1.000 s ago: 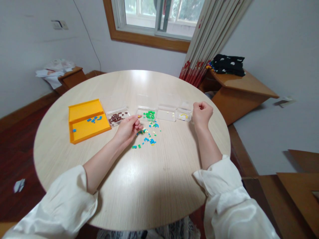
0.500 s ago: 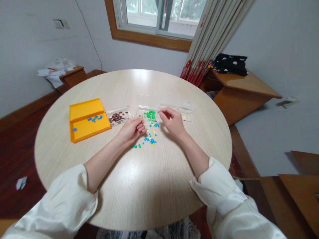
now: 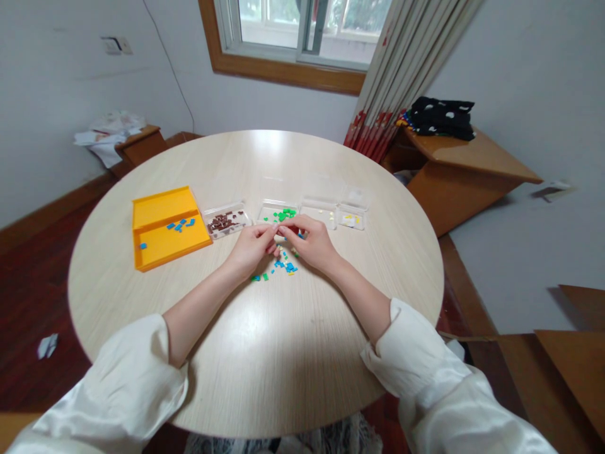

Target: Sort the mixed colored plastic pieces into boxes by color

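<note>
My left hand point(image 3: 253, 250) is closed in a pinch above the table, its thumb and forefinger pressed together. Against its fingertips, my right hand point(image 3: 311, 239) pinches too; whatever lies between them is too small to make out. Just below the hands, small blue, green and yellow toy bricks point(image 3: 289, 267) lie loose on the tabletop. Behind the fingers stands a clear tray of green bricks point(image 3: 287, 215), partly covered by my right hand. To its left is a clear tray with dark brown bricks point(image 3: 221, 222).
An open yellow case point(image 3: 165, 213) with several blue bricks point(image 3: 180, 225) lies at the left of the round table point(image 3: 255, 372). Beyond my right hand are a clear tray with a few pale bricks point(image 3: 331, 216) and a small box with yellow pieces point(image 3: 350, 221).
My right hand has moved left, from beside the clear trays to my left hand, and the fingertips now meet. The left hand has stayed nearly in place.
</note>
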Available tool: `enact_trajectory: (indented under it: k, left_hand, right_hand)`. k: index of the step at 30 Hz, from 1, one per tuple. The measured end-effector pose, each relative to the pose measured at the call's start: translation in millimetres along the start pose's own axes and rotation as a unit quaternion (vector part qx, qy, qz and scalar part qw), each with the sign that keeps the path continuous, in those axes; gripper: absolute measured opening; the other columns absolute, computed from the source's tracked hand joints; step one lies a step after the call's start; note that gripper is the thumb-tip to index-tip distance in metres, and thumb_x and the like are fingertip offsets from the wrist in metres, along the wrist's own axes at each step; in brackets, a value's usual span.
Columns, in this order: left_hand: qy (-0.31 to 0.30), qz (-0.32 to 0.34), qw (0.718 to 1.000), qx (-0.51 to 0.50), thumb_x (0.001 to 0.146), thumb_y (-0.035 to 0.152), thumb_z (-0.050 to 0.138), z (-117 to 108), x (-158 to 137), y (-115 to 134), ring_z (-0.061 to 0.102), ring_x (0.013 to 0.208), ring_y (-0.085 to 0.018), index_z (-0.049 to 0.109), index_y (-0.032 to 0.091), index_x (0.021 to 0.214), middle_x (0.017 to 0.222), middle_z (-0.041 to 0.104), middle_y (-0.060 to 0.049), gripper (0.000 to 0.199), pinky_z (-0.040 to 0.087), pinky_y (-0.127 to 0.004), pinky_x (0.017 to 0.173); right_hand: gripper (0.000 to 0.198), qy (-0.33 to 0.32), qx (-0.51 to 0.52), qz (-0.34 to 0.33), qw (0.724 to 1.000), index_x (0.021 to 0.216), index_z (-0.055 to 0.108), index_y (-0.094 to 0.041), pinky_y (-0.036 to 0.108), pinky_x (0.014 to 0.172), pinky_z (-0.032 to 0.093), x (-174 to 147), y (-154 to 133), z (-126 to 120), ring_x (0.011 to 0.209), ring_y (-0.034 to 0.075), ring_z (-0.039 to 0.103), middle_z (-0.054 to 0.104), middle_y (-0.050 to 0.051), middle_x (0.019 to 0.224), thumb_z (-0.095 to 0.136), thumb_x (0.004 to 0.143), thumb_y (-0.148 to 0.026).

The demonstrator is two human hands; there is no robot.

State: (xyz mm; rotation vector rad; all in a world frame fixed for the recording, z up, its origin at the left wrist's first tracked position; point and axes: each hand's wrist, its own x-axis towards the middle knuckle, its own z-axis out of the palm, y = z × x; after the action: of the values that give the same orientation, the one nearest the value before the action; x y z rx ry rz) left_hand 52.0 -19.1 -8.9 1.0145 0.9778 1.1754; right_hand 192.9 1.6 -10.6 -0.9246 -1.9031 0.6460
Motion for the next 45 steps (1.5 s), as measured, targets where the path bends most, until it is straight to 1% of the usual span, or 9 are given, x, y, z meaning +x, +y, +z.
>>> enact_trajectory:
  k: [12, 18, 22, 27, 30, 33, 38, 41, 45]
  left_hand:
    - [0.051, 0.02, 0.998, 0.012, 0.08, 0.029, 0.057, -1, 1, 4, 0.03, 0.036, -0.006, 0.059, 0.014, 0.061, 0.038, 0.028, 0.008, 0.024, 0.032, -0.02, 0.042]
    - [0.049, 0.079, 0.982, 0.164, 0.073, 0.027, 0.061, -2, -1, 7, 0.037, 0.045, -0.007, 0.062, 0.015, 0.061, 0.046, 0.044, 0.005, 0.016, 0.028, -0.021, 0.045]
    - [0.052, 0.093, 0.977, 0.187, 0.069, 0.023, 0.062, -5, -1, 9, 0.038, 0.048, -0.008, 0.062, 0.016, 0.062, 0.051, 0.048, 0.004, 0.01, 0.029, -0.022, 0.048]
    - [0.018, 0.108, 0.971, 0.214, 0.066, 0.017, 0.059, -7, 1, 5, 0.037, 0.047, -0.008, 0.062, 0.017, 0.062, 0.047, 0.041, 0.005, 0.005, 0.029, -0.022, 0.049]
    - [-0.023, 0.113, 0.963, 0.245, 0.064, 0.011, 0.053, -8, 1, 5, 0.041, 0.05, -0.009, 0.061, 0.017, 0.059, 0.051, 0.047, 0.003, 0.011, 0.031, -0.024, 0.051]
    - [-0.097, 0.149, 0.936, 0.302, 0.062, 0.008, 0.05, -7, -3, 8, 0.048, 0.061, -0.012, 0.061, 0.016, 0.058, 0.061, 0.053, -0.001, 0.015, 0.037, -0.027, 0.06]
    - [-0.223, 0.195, 0.848, 0.44, 0.061, 0.009, 0.053, -6, -13, 9, 0.049, 0.084, -0.018, 0.066, 0.017, 0.065, 0.078, 0.052, -0.003, 0.015, 0.037, -0.039, 0.084]
    - [-0.251, 0.197, 0.811, 0.491, 0.062, 0.011, 0.055, -6, -16, 6, 0.046, 0.091, -0.019, 0.068, 0.019, 0.07, 0.085, 0.049, -0.002, 0.017, 0.032, -0.042, 0.091]
    - [-0.258, 0.205, 0.79, 0.517, 0.064, 0.015, 0.057, -7, -16, 4, 0.044, 0.095, -0.02, 0.068, 0.02, 0.074, 0.089, 0.048, -0.003, 0.016, 0.03, -0.042, 0.092]
  right_hand:
    - [0.034, 0.046, -0.029, 0.016, 0.998, 0.061, 0.046, -0.019, 0.026, 0.058, 0.033, 3, 3, -5, 0.056, 0.01, 0.038, 0.044, -0.003, 0.057, 0.045, 0.087, -0.041]
    - [0.033, 0.113, -0.036, 0.02, 0.993, 0.069, 0.054, -0.019, 0.026, 0.057, 0.035, 7, 13, -15, 0.057, 0.011, 0.043, 0.053, -0.002, 0.062, 0.047, 0.085, -0.046]
    - [0.029, 0.172, -0.045, 0.034, 0.984, 0.075, 0.058, -0.019, 0.026, 0.058, 0.037, 12, 21, -27, 0.06, 0.012, 0.049, 0.058, 0.0, 0.067, 0.049, 0.084, -0.046]
    - [0.022, 0.216, -0.049, 0.05, 0.974, 0.082, 0.058, -0.019, 0.026, 0.059, 0.039, 15, 32, -42, 0.062, 0.012, 0.053, 0.059, -0.001, 0.069, 0.05, 0.083, -0.04]
    - [0.018, 0.238, -0.058, 0.053, 0.968, 0.084, 0.058, -0.019, 0.026, 0.061, 0.041, 16, 37, -50, 0.064, 0.012, 0.055, 0.059, -0.001, 0.07, 0.05, 0.082, -0.035]
    - [0.014, 0.25, -0.072, 0.064, 0.963, 0.083, 0.058, -0.02, 0.027, 0.063, 0.044, 17, 42, -59, 0.067, 0.013, 0.057, 0.061, 0.0, 0.073, 0.05, 0.08, -0.031]
    - [0.012, 0.277, -0.098, 0.094, 0.951, 0.078, 0.058, -0.018, 0.028, 0.065, 0.045, 17, 51, -77, 0.07, 0.014, 0.058, 0.062, 0.002, 0.075, 0.047, 0.074, -0.021]
    - [0.014, 0.285, -0.14, 0.122, 0.94, 0.075, 0.058, -0.018, 0.028, 0.066, 0.045, 16, 56, -87, 0.069, 0.015, 0.057, 0.062, 0.002, 0.074, 0.045, 0.07, -0.017]
    - [0.012, 0.265, -0.207, 0.171, 0.926, 0.067, 0.058, -0.017, 0.03, 0.066, 0.042, 12, 62, -95, 0.063, 0.016, 0.054, 0.061, 0.002, 0.066, 0.046, 0.067, -0.016]
